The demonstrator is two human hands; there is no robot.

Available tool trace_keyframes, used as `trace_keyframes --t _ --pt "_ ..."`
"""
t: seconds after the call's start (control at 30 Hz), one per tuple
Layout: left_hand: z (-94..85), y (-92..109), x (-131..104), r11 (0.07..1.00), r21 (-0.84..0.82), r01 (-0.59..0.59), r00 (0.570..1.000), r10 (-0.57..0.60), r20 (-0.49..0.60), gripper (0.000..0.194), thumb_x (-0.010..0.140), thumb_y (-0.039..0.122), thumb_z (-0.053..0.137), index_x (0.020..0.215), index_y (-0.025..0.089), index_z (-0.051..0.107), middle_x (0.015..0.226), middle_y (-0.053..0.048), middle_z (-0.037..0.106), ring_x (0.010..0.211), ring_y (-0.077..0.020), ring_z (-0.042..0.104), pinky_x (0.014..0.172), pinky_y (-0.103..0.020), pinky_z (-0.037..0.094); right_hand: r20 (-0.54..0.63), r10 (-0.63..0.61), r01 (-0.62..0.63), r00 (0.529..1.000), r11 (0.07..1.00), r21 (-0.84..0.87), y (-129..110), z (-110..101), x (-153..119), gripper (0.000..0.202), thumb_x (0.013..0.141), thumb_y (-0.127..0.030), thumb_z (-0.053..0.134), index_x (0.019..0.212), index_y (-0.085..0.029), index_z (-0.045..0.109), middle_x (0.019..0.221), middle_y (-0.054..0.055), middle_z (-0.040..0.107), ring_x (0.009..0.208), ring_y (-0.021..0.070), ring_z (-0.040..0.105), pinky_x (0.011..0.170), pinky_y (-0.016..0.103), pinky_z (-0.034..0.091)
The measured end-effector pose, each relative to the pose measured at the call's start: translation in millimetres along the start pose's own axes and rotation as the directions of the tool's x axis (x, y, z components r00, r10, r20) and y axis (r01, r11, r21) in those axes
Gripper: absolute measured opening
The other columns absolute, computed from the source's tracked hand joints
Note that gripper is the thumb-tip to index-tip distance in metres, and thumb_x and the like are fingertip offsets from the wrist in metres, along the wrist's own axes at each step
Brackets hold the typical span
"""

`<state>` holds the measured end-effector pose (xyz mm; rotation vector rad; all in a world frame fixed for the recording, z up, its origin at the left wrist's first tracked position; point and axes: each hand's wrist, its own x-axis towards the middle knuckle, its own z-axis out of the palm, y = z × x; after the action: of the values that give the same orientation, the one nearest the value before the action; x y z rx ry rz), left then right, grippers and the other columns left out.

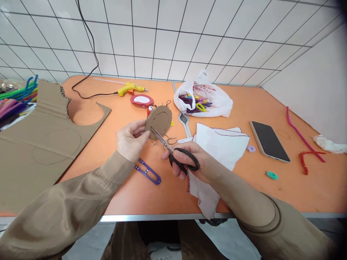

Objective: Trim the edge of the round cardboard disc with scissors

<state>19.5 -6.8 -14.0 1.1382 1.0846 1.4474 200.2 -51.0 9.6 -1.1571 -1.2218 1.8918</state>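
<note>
My left hand (132,139) pinches the left edge of a round cardboard disc (162,121), which is tilted above the table and has a smaller circle marked inside its rim. My right hand (187,159) is closed on black-handled scissors (166,144). Their narrow metal blades point up and left, with the tips at the lower left of the disc's inner circle. Whether the tips pierce the cardboard I cannot tell. Below my hands lies a purple slotted tool (148,171). A white cloth (219,144) with dark red stitched edges spreads beside my right hand.
A large cardboard sheet (29,162) covers the left side, with coloured pipe cleaners (20,101) on it. Behind are a yellow glue gun (130,89) with a black cord, a red-and-white oval (141,100) and a plastic bag (219,101). A phone (269,141) lies at right.
</note>
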Motion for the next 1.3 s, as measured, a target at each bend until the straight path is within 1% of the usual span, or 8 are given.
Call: trace_keyframes --t 0.13,0.37,0.57,0.77,1.0,1.17,1.23,1.3 --pt "0.9 -0.7 -1.7 1.0 -0.006 -0.023 1.0 0.023 0.018 0.029 0.06 0.014 0.075 0.089 0.014 0.075 0.088 -0.006 0.078 0.085 -0.0236 0.074 0.081 -0.034 0.061 -0.001 0.015 -0.015 1.0 1.0 -0.021 -1.0 -0.7 -0.7 0.04 0.065 -0.05 0.077 0.077 -0.013 0.069 0.047 0.0 0.061 0.035 0.0096 0.049 0.036 0.022 0.037" --pt "1.3 -3.4 -3.0 1.0 0.011 -0.008 0.998 0.007 0.055 0.029 0.059 0.011 0.074 0.088 0.014 0.076 0.087 -0.005 0.079 0.084 -0.023 0.075 0.08 -0.032 0.062 0.002 0.011 -0.01 1.0 0.993 -0.115 -3.0 0.1 -3.4 0.037 0.063 -0.047 0.077 0.056 -0.017 0.057 0.046 0.0 0.059 0.034 0.0091 0.049 0.035 0.022 0.036" --pt "1.2 -1.7 -3.5 1.0 0.002 -0.004 0.998 0.004 0.064 0.029 0.06 0.012 0.073 0.089 0.014 0.076 0.087 -0.005 0.079 0.085 -0.0232 0.075 0.079 -0.032 0.061 -0.054 0.009 -0.016 0.999 0.99 -0.137 -8.0 2.3 -6.6 0.033 0.062 -0.045 0.076 0.06 -0.016 0.062 0.043 -0.001 0.056 0.033 0.008 0.045 0.033 0.021 0.033" --pt "0.2 -1.5 -0.8 1.0 0.005 0.005 1.0 -0.005 0.022 0.029 0.058 0.011 0.073 0.087 0.014 0.076 0.083 -0.005 0.078 0.081 -0.0226 0.075 0.077 -0.032 0.061 -0.076 -0.008 -0.004 0.997 0.988 -0.155 -4.8 1.6 -3.8 0.037 0.064 -0.046 0.075 0.054 -0.017 0.055 0.043 -0.002 0.054 0.035 0.0069 0.045 0.035 0.02 0.034" --pt "-1.3 2.0 6.6 1.0 -0.021 0.012 1.0 -0.013 -0.01 0.031 0.055 0.014 0.075 0.087 0.012 0.076 0.079 -0.006 0.078 0.078 -0.0231 0.075 0.073 -0.031 0.061 -0.072 -0.011 0.006 0.997 0.998 -0.066 0.4 6.2 2.2 0.04 0.061 -0.05 0.08 0.062 -0.015 0.06 0.048 -0.002 0.058 0.04 0.0077 0.051 0.04 0.019 0.039" --pt "-3.2 5.9 9.8 0.999 -0.021 0.029 0.999 -0.029 -0.018 0.031 0.055 0.015 0.076 0.086 0.012 0.075 0.079 -0.006 0.078 0.081 -0.0245 0.074 0.077 -0.033 0.061 -0.051 -0.018 0.018 0.999 1.0 0.001 5.5 3.1 4.2 0.047 0.063 -0.054 0.08 0.081 -0.012 0.069 0.052 0.0 0.063 0.041 0.009 0.053 0.042 0.021 0.04" --pt "-8.3 3.9 14.8 0.999 -0.019 0.033 0.998 -0.034 -0.052 0.033 0.054 0.015 0.077 0.086 0.012 0.075 0.079 -0.007 0.078 0.082 -0.0254 0.074 0.078 -0.035 0.061 -0.015 -0.021 0.021 1.0 1.0 0.02 6.2 1.3 3.3 0.048 0.064 -0.054 0.08 0.086 -0.012 0.07 0.053 0.001 0.064 0.041 0.0098 0.054 0.041 0.022 0.04" --pt "-15.8 0.2 22.3 0.999 -0.033 0.031 0.992 -0.034 -0.118 0.036 0.052 0.015 0.079 0.088 0.012 0.074 0.079 -0.007 0.077 0.081 -0.0262 0.074 0.076 -0.036 0.06 0.036 -0.034 0.033 0.999 0.999 0.036 5.5 0.4 1.8 0.05 0.063 -0.054 0.08 0.087 -0.011 0.07 0.054 0.001 0.065 0.042 0.0108 0.056 0.04 0.022 0.039"
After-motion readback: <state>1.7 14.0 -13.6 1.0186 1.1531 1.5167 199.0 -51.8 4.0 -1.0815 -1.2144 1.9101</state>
